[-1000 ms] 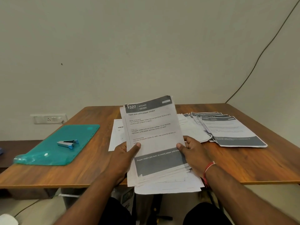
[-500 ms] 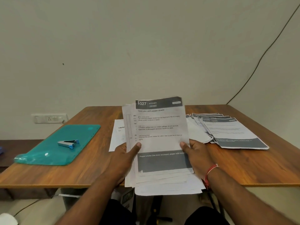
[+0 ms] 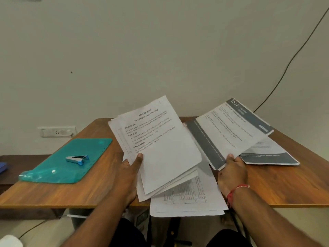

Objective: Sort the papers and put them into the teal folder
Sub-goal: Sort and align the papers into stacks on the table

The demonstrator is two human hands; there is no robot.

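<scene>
Left hand (image 3: 130, 168): thumb over, fingers hidden under unsorted stack (image 3: 160, 148). Right hand (image 3: 231, 169): pinching grey-banded sheet (image 3: 231, 134) by near corner. Matching pile (image 3: 272, 155) just beyond right fingertips; teal folder (image 3: 58, 168) well left of left thumb. Lay sheet square on pile.

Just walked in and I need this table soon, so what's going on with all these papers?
A person is sorting papers. The left hand holds a stack of white sheets. The right hand pinches one grey-banded sheet off to the right, above a pile of similar sheets on the table. The teal folder lies flat on the left with a staple remover on it, so filing seemingly hasn't started.
</scene>
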